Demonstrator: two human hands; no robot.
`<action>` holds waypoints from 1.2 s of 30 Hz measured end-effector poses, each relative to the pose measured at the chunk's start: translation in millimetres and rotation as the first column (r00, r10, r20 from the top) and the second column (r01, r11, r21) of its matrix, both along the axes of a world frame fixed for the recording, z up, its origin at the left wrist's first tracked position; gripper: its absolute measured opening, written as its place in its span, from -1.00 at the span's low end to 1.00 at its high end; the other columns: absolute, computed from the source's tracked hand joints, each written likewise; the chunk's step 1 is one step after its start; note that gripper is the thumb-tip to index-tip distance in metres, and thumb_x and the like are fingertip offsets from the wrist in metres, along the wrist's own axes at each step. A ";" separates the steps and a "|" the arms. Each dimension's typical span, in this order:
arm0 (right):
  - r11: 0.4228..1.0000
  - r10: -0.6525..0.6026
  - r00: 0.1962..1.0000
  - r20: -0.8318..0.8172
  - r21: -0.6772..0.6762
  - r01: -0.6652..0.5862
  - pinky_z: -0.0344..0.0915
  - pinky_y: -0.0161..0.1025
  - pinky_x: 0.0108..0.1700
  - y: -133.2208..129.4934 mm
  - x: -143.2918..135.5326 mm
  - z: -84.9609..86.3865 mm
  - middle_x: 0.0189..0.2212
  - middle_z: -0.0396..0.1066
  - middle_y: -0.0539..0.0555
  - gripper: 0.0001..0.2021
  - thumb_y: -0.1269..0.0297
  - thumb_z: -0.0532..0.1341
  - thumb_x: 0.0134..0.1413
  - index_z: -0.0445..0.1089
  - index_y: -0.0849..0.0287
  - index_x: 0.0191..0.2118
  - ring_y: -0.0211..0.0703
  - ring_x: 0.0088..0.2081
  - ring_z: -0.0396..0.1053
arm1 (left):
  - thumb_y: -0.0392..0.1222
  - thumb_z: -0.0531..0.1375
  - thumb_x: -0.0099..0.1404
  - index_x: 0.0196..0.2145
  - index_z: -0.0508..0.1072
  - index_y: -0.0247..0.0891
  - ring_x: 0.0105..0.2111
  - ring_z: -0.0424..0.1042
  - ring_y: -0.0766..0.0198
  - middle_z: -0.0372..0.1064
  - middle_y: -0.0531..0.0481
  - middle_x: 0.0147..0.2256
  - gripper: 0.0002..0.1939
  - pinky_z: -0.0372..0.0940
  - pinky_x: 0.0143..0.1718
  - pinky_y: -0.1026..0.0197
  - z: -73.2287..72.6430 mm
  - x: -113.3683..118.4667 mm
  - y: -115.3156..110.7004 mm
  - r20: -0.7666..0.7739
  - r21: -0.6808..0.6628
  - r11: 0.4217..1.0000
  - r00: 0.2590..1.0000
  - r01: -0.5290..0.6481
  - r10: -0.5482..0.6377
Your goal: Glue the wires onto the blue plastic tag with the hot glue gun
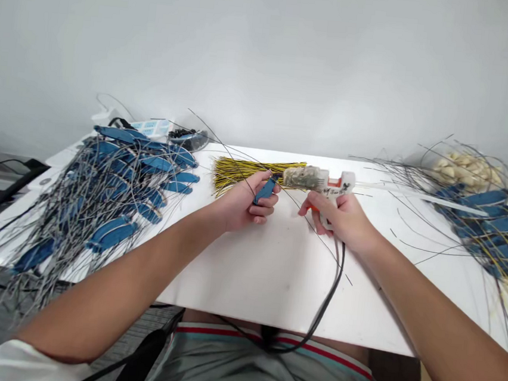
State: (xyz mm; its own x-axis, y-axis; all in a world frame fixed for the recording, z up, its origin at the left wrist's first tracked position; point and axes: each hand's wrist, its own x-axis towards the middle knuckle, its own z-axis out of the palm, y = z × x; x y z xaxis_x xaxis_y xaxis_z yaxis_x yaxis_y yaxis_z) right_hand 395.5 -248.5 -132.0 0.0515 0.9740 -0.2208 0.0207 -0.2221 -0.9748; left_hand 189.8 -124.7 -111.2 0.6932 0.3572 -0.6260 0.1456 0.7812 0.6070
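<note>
My left hand grips a small blue plastic piece with a thin dark wire running out of it. My right hand holds a white hot glue gun by its handle, a finger on the orange trigger. The gun's glue-crusted nozzle points left and sits right at the blue piece. Its black cord hangs off the table's front edge toward my lap. Behind my hands lies a bundle of yellow and black wires.
A large heap of blue pieces on grey wires covers the left of the white table. Another heap of blue pieces and wires lies at the right, with a bag of pale parts behind it. A grey wall stands close behind.
</note>
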 end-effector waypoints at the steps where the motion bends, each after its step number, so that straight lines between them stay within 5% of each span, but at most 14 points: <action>1: 1.000 0.006 1.000 -0.008 -0.016 -0.006 0.08 -0.29 -0.63 1.1 -0.9 -3.2 -0.67 0.35 0.02 -0.47 -0.26 0.28 0.31 0.55 0.19 -0.32 -0.24 -0.65 0.20 | 0.14 -0.04 0.57 -0.33 0.32 -0.22 -0.71 -0.18 0.45 -0.13 0.21 -0.57 -0.56 0.03 -0.75 0.40 -0.9 -0.2 0.1 0.002 -0.001 1.000 1.000 -0.006 0.006; 36: 0.993 0.009 0.995 0.098 -0.119 0.003 0.15 -0.26 -0.46 1.4 -4.0 -4.4 -0.70 0.34 0.01 -0.42 -0.30 0.22 0.35 0.48 0.18 -0.40 -0.22 -0.55 0.28 | 0.13 -0.05 0.58 -0.34 0.33 -0.23 -0.73 -0.17 0.46 -0.10 0.21 -0.57 -0.54 0.01 -0.76 0.39 2.3 2.0 -2.7 -0.012 -0.050 0.998 0.999 -0.043 0.043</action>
State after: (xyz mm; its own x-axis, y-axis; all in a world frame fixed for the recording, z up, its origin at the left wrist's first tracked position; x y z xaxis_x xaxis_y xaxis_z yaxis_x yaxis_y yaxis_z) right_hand 391.5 -247.0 -136.5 0.0756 0.9413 -0.3289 0.1160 -0.3359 -0.9347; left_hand 191.8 -127.5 -108.8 0.6707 0.3548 -0.6514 0.1177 0.8161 0.5657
